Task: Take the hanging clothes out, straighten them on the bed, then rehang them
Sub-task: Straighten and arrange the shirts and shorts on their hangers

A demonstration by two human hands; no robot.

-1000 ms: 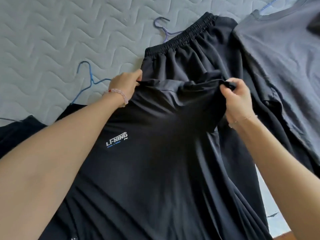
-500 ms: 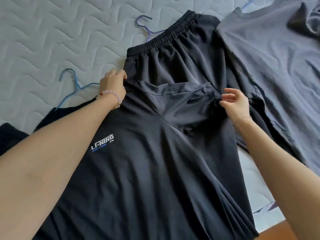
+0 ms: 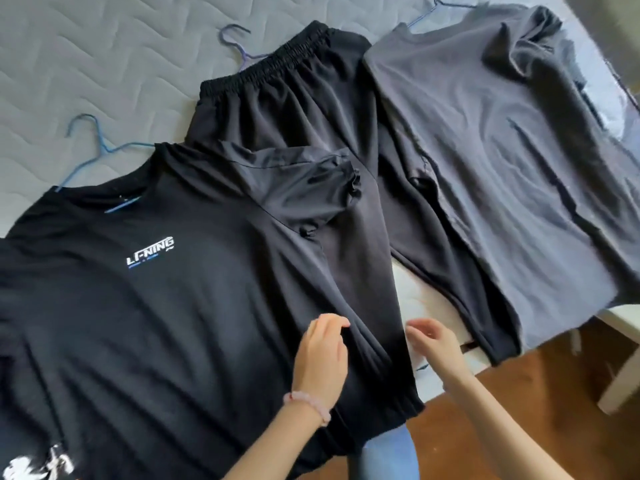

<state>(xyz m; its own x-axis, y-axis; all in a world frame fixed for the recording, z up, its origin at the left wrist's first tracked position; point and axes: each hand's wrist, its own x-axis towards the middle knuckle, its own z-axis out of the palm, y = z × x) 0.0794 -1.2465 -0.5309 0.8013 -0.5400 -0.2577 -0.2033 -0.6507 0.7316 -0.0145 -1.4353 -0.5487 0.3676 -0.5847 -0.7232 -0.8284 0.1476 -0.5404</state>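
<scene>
A black T-shirt [image 3: 166, 299] with a white logo lies flat on the bed, still on a blue hanger [image 3: 100, 147] whose hook pokes out at the collar. Its right sleeve [image 3: 298, 181] overlaps black trousers [image 3: 304, 109] with an elastic waistband. A grey T-shirt [image 3: 502, 161] lies to the right. My left hand [image 3: 323, 355] rests on the black shirt's right side near the hem, fingers curled on the fabric. My right hand [image 3: 433, 344] hovers just right of the shirt's edge, fingers loosely apart, holding nothing.
A purple hanger [image 3: 239, 46] hook shows above the trousers' waistband. Another hanger hook [image 3: 436, 1] sticks out above the grey shirt. The quilted grey mattress [image 3: 86, 57] fills the upper left. The bed's edge and wooden floor [image 3: 519, 410] lie at lower right. A printed dark garment [image 3: 31, 465] sits at bottom left.
Both hands left the shirt's shoulder and sleeve and moved down to its lower right side. The sleeve now lies released over the trousers. The view pulled back.
</scene>
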